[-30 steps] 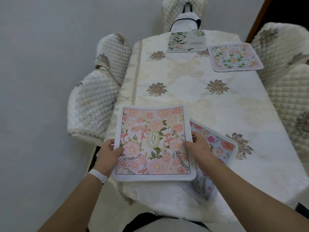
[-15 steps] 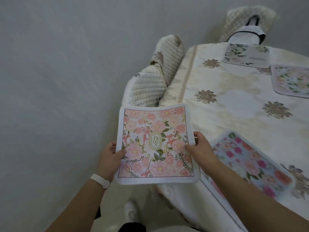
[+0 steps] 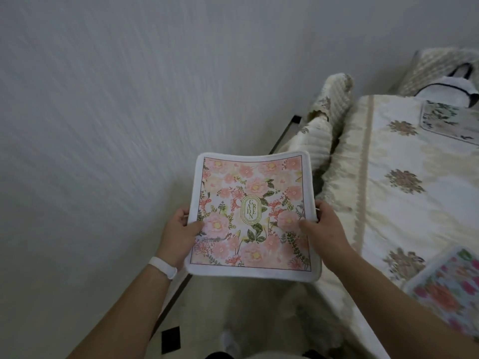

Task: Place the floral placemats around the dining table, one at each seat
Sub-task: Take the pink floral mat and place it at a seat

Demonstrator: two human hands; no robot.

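1. Held item: the pink floral placemat [image 3: 252, 216] is off the table. It is carried print side up over the floor at the centre of the view, with its far edge slightly bowed.
2. Left hand [image 3: 181, 229]: pinches the mat's 9 o'clock edge, thumb on the printed face and fingers underneath. A white wristband [image 3: 162, 267] sits on this wrist.
3. Right hand [image 3: 324, 229]: pinches the 3 o'clock edge in the same way, thumb on top.
4. Dining table [image 3: 383, 156]: lies at 3 o'clock of the held mat, under a cream cloth with flower motifs.
5. Done: two mats lie flat on the cloth. The bright-flowered mat [image 3: 451, 288] is at 4 o'clock, at the near end. The pale leafy mat [image 3: 451, 123] is at 1 o'clock, at the far end. The rest of the table is out of frame.
6. Not yet done: the quilted chairs [image 3: 318, 141] at 1 o'clock stand along the wall side, and the cloth in front of them carries no mat. The held mat probably belongs at one of these seats. A second mat is probably needed there too.
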